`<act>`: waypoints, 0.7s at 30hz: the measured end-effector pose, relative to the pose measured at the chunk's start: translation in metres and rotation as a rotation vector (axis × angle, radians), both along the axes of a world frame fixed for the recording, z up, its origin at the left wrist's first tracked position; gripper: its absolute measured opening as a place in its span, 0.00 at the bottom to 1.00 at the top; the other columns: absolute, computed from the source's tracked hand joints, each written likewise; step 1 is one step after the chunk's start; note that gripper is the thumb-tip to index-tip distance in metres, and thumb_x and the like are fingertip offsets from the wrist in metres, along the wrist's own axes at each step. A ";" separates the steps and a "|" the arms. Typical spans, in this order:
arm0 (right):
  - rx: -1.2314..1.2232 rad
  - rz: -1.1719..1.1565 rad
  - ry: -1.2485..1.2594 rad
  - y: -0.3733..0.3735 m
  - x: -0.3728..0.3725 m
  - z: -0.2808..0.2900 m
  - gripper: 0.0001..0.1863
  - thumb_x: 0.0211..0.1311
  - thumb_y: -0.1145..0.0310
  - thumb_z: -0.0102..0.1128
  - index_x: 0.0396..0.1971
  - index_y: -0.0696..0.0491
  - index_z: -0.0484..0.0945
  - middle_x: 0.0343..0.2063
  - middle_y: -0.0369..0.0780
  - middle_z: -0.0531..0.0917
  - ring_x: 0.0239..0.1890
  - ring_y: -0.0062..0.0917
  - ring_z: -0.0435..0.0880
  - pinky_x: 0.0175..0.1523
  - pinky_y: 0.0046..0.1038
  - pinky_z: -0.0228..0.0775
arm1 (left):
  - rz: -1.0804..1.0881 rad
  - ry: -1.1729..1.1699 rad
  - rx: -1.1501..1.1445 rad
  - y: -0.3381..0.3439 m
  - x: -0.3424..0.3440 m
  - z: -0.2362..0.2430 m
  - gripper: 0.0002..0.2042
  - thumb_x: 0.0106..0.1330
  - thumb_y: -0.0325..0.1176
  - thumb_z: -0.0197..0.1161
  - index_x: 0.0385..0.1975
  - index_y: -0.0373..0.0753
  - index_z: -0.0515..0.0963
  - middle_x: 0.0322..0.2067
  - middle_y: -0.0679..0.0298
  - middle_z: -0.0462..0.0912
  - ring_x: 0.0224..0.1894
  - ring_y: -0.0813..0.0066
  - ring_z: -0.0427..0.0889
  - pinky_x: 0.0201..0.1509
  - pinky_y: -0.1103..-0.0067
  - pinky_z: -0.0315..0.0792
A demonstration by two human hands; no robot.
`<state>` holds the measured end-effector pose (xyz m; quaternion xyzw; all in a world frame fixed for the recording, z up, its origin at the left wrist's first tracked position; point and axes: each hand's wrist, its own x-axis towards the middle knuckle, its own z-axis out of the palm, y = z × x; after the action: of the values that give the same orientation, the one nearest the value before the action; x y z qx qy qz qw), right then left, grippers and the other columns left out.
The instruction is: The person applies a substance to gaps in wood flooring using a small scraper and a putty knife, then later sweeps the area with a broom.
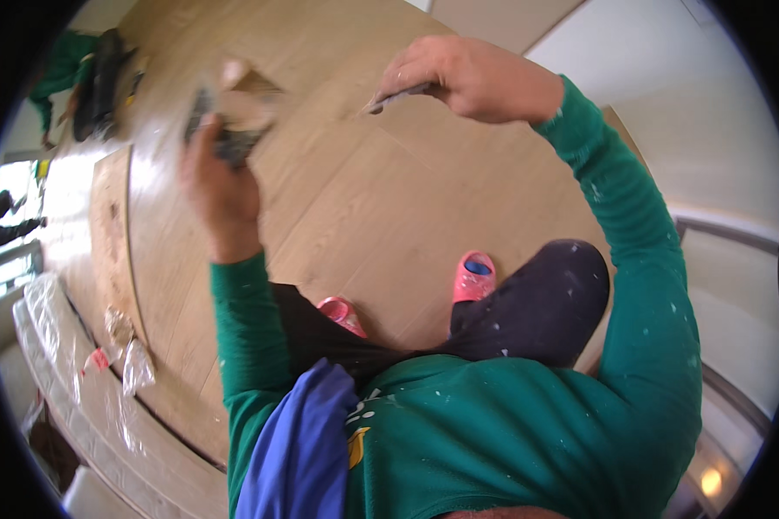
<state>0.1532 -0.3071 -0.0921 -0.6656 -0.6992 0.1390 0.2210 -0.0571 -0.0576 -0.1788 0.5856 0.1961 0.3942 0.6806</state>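
Note:
I crouch on a wood-look floor (346,199). My left hand (221,190) grips a dark, mottled flat tool (235,149), blurred by motion, with a pale tan piece just beyond it that I cannot make out. My right hand (454,78), higher and to the right, has its fingers closed on a thin flat scraper-like blade (394,99), held apart from the left one's tool. My pink clogs (474,277) show below, and a blue cloth (294,441) hangs at my left side.
A co-worker (65,73) in green bends at the upper left near a yellow-handled tool (135,86). A long board (111,242) lies to my left, with plastic-wrapped lengths (61,329) and small bags (137,368) nearby. A white wall (710,147) curves along my right.

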 end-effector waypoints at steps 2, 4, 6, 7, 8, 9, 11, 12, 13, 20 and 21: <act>-0.137 -0.075 0.250 -0.033 0.035 -0.036 0.19 0.64 0.81 0.52 0.53 0.53 0.79 0.45 0.45 0.83 0.48 0.38 0.80 0.55 0.33 0.71 | -0.054 -0.138 -0.376 -0.014 0.008 0.033 0.12 0.70 0.28 0.54 0.50 0.31 0.75 0.49 0.55 0.82 0.51 0.62 0.82 0.56 0.57 0.78; -0.308 -0.352 0.439 -0.078 0.072 -0.103 0.20 0.66 0.78 0.50 0.56 0.51 0.77 0.47 0.45 0.83 0.47 0.36 0.81 0.55 0.32 0.71 | -0.076 -0.156 -0.367 -0.011 0.005 0.031 0.12 0.70 0.28 0.53 0.49 0.29 0.75 0.49 0.54 0.82 0.51 0.60 0.82 0.57 0.56 0.78; -0.501 -0.489 0.292 -0.110 0.099 -0.169 0.20 0.68 0.76 0.50 0.58 0.50 0.77 0.48 0.45 0.83 0.46 0.35 0.81 0.55 0.32 0.71 | -0.051 -0.131 -0.345 -0.012 0.002 0.029 0.13 0.71 0.28 0.53 0.49 0.27 0.74 0.49 0.53 0.81 0.52 0.59 0.82 0.57 0.57 0.78; -0.578 -0.540 0.255 -0.117 0.101 -0.195 0.21 0.67 0.77 0.49 0.58 0.49 0.77 0.48 0.45 0.83 0.46 0.36 0.81 0.54 0.33 0.71 | -0.010 -0.112 -0.333 -0.012 -0.002 0.030 0.13 0.71 0.28 0.53 0.49 0.26 0.74 0.49 0.52 0.81 0.52 0.59 0.81 0.58 0.57 0.78; -0.651 -0.592 0.217 -0.124 0.104 -0.219 0.21 0.66 0.78 0.49 0.57 0.49 0.77 0.47 0.44 0.83 0.46 0.37 0.81 0.54 0.34 0.72 | 0.010 -0.104 -0.312 -0.010 -0.005 0.029 0.13 0.70 0.28 0.53 0.50 0.26 0.73 0.49 0.51 0.81 0.51 0.59 0.82 0.56 0.57 0.79; -0.671 -0.607 0.142 -0.137 0.110 -0.243 0.22 0.64 0.78 0.50 0.56 0.48 0.78 0.48 0.43 0.83 0.48 0.37 0.81 0.54 0.35 0.72 | 0.021 -0.098 -0.293 -0.010 -0.005 0.030 0.13 0.70 0.27 0.53 0.50 0.26 0.73 0.49 0.50 0.81 0.51 0.58 0.82 0.54 0.56 0.80; -0.708 -0.635 0.000 -0.158 0.114 -0.285 0.23 0.61 0.78 0.52 0.55 0.46 0.79 0.49 0.40 0.83 0.50 0.38 0.80 0.56 0.36 0.73 | 0.061 -0.072 -0.268 -0.012 -0.005 0.033 0.14 0.70 0.27 0.53 0.51 0.25 0.72 0.49 0.50 0.80 0.51 0.58 0.82 0.55 0.56 0.80; -0.660 -0.610 -0.052 -0.161 0.113 -0.295 0.23 0.60 0.79 0.51 0.54 0.46 0.79 0.49 0.39 0.83 0.51 0.38 0.79 0.56 0.36 0.72 | 0.084 -0.059 -0.253 -0.012 -0.005 0.034 0.15 0.70 0.27 0.53 0.51 0.24 0.72 0.49 0.49 0.80 0.52 0.58 0.82 0.55 0.56 0.80; -0.611 -0.588 -0.104 -0.165 0.113 -0.305 0.23 0.59 0.79 0.51 0.54 0.47 0.79 0.49 0.39 0.83 0.53 0.37 0.78 0.57 0.36 0.71 | 0.104 -0.054 -0.245 -0.013 -0.004 0.035 0.15 0.70 0.27 0.53 0.52 0.24 0.71 0.49 0.49 0.80 0.52 0.58 0.82 0.55 0.56 0.80; -0.318 -0.486 -0.346 -0.176 0.089 -0.336 0.21 0.59 0.77 0.49 0.51 0.47 0.80 0.51 0.36 0.81 0.58 0.32 0.74 0.61 0.37 0.65 | 0.136 -0.042 -0.257 -0.020 0.008 0.032 0.15 0.71 0.27 0.52 0.52 0.24 0.70 0.52 0.48 0.78 0.55 0.58 0.80 0.59 0.54 0.76; -0.333 -0.490 -0.348 -0.181 0.083 -0.339 0.21 0.59 0.76 0.50 0.51 0.47 0.80 0.52 0.35 0.81 0.58 0.31 0.74 0.61 0.38 0.65 | 0.131 -0.046 -0.246 -0.019 0.009 0.032 0.15 0.71 0.27 0.53 0.52 0.23 0.70 0.51 0.48 0.78 0.54 0.58 0.80 0.58 0.54 0.77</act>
<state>0.2363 -0.4880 -0.4308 -0.8545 -0.5134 0.0785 0.0136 -0.0479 -0.0771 -0.1467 0.4744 0.2652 0.4242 0.7243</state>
